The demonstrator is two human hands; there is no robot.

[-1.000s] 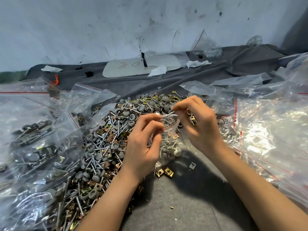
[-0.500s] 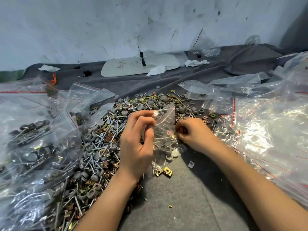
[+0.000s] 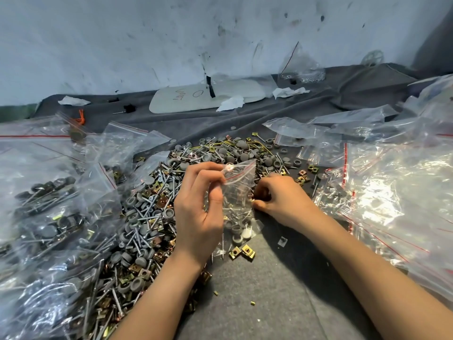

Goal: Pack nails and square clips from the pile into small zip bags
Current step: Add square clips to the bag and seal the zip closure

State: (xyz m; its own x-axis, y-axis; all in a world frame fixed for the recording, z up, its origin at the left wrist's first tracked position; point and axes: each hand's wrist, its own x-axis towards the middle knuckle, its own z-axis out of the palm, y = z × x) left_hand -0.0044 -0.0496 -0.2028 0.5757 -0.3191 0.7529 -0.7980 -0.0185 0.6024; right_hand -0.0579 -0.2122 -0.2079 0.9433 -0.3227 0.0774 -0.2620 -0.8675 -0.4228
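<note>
While the pile point(image 3: 157, 217) of nails and square clips sprawls from nine to twelve o'clock within easy reach, the small zip bag point(image 3: 239, 190) hangs at centre, mouth up, likely so parts drop in. The left hand point(image 3: 198, 212) pinches its top corner. At the bag's three o'clock the right hand point(image 3: 279, 200) curls tight, and I cannot tell what it holds.

Left hand point(image 3: 198, 217) pinches the small zip bag point(image 3: 239, 190) by its top at the right edge of the pile point(image 3: 152, 212); right hand point(image 3: 282, 200), fingers curled, lies there too, just beside the bag; filled bags point(image 3: 49, 204) lie left of the pile
</note>
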